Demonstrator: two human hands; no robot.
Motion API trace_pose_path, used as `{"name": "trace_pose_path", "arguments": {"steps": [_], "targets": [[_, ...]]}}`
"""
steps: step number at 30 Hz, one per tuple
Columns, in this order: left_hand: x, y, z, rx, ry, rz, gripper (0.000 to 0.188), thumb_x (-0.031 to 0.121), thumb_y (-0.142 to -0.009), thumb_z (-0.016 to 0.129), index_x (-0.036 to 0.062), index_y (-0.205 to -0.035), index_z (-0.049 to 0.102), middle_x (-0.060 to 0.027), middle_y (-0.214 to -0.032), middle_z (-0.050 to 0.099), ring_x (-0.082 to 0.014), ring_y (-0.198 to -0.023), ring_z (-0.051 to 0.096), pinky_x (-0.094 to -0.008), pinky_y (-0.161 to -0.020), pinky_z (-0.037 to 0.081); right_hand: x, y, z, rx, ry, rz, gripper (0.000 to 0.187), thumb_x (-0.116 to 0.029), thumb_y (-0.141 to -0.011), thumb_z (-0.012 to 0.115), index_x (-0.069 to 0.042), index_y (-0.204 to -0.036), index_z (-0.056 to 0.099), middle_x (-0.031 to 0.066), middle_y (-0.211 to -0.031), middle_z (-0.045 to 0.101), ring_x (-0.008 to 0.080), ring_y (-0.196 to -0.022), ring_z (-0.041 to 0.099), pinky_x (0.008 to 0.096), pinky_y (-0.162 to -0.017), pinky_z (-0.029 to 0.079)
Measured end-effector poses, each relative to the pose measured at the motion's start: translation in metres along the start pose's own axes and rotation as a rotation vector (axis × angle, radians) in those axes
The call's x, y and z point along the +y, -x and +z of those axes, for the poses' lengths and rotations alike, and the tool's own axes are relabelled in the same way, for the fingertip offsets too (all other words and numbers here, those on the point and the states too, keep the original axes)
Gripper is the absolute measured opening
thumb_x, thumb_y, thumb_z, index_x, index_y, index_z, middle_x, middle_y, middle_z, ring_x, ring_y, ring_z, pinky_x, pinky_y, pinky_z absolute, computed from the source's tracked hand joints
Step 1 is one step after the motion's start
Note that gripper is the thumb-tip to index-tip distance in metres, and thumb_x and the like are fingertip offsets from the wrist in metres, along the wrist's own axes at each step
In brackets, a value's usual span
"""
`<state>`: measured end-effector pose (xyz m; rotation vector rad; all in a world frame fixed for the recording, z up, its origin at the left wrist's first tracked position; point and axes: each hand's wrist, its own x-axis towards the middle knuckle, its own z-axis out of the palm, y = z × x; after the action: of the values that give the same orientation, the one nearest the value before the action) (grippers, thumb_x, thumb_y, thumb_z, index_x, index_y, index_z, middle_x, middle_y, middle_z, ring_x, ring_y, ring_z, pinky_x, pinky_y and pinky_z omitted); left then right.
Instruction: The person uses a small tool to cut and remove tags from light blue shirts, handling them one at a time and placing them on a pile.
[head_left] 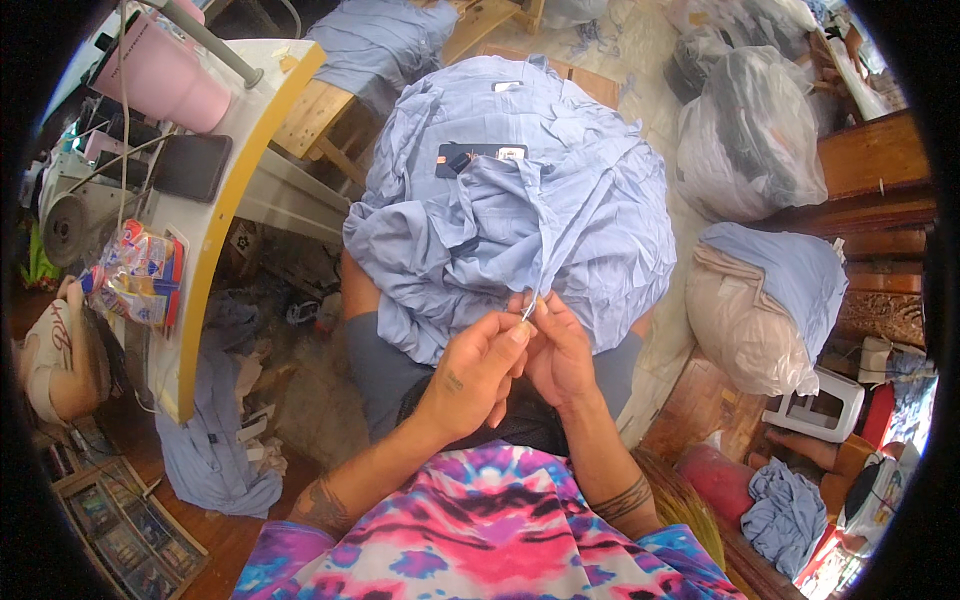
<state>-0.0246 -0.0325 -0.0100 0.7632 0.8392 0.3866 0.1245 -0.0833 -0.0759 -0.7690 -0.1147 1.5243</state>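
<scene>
A big bundle of light blue garments (590, 190) lies heaped over my lap. From it a narrow strip of the cloth (545, 235) runs down to my fingertips. My right hand (562, 352) is closed, pinching the end of this strip. Close against it, my left hand (478, 368) is closed too, thumb pressed to fingers. A slim pale, shiny piece (528, 312) shows at the left thumb tip; its kind is too small to make out. On top of the bundle lies a dark label tag (480, 158).
At left stands a white table with a yellow edge (225, 215), bearing a pink tumbler (165, 75), a dark phone (193, 167) and a plastic packet (140, 275). Filled plastic bags (745, 135) and a folded cloth stack (770, 300) sit at right. Behind is a wooden bench (315, 115).
</scene>
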Motion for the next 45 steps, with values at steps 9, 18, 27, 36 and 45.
{"name": "trace_pose_path", "arguments": {"steps": [9, 18, 27, 36, 45], "targets": [[-0.002, 0.003, 0.005, 0.129, -0.475, 0.233, 0.036, 0.032, -0.106, 0.060, 0.0002, -0.122, 0.059, -0.0162, -0.096, 0.070, -0.0205, -0.079, 0.069, -0.0334, -0.069, 0.052, 0.003, 0.000, -0.003, -0.076, -0.163, 0.041, 0.025, -0.021, -0.108, 0.057, -0.003, -0.125, 0.058, 0.0100, -0.117, 0.066, 0.0201, -0.102, 0.067, 0.0357, -0.090, 0.056], [-0.011, 0.000, 0.005, 0.141, -0.397, 0.287, 0.035, 0.032, -0.107, 0.058, 0.0007, -0.123, 0.060, -0.0134, -0.095, 0.069, -0.0196, -0.087, 0.070, -0.0314, -0.076, 0.052, 0.008, -0.001, -0.006, -0.058, -0.150, 0.032, 0.024, -0.021, -0.108, 0.058, -0.005, -0.126, 0.058, 0.0068, -0.120, 0.065, 0.0186, -0.105, 0.067, 0.0361, -0.090, 0.056], [0.001, 0.000, 0.003, -0.024, 0.086, -0.001, 0.038, 0.040, -0.111, 0.049, 0.0047, -0.123, 0.056, -0.0015, -0.078, 0.050, -0.0042, -0.048, 0.039, -0.0237, -0.037, 0.040, -0.001, -0.004, 0.002, 0.041, 0.118, -0.090, 0.021, -0.021, -0.106, 0.064, -0.005, -0.120, 0.065, 0.0008, -0.109, 0.067, 0.0095, -0.088, 0.058, 0.0272, -0.087, 0.050], [-0.002, -0.006, -0.006, -0.101, 0.355, -0.055, 0.040, 0.042, -0.112, 0.043, 0.0048, -0.120, 0.054, -0.0022, -0.077, 0.048, -0.0049, -0.044, 0.032, -0.0239, -0.034, 0.040, -0.009, -0.004, 0.003, 0.051, 0.423, -0.187, 0.020, -0.019, -0.106, 0.065, -0.003, -0.117, 0.066, 0.0029, -0.102, 0.069, 0.0097, -0.089, 0.061, 0.0263, -0.083, 0.049], [0.002, -0.010, -0.007, -0.074, 0.313, 0.023, 0.040, 0.042, -0.111, 0.047, 0.0031, -0.121, 0.052, -0.0015, -0.073, 0.046, -0.0051, -0.042, 0.030, -0.0232, -0.033, 0.036, -0.002, 0.006, 0.007, 0.116, 0.081, -0.056, 0.018, -0.021, -0.106, 0.064, -0.004, -0.112, 0.066, 0.0032, -0.100, 0.068, 0.0129, -0.091, 0.062, 0.0323, -0.084, 0.051]]}}
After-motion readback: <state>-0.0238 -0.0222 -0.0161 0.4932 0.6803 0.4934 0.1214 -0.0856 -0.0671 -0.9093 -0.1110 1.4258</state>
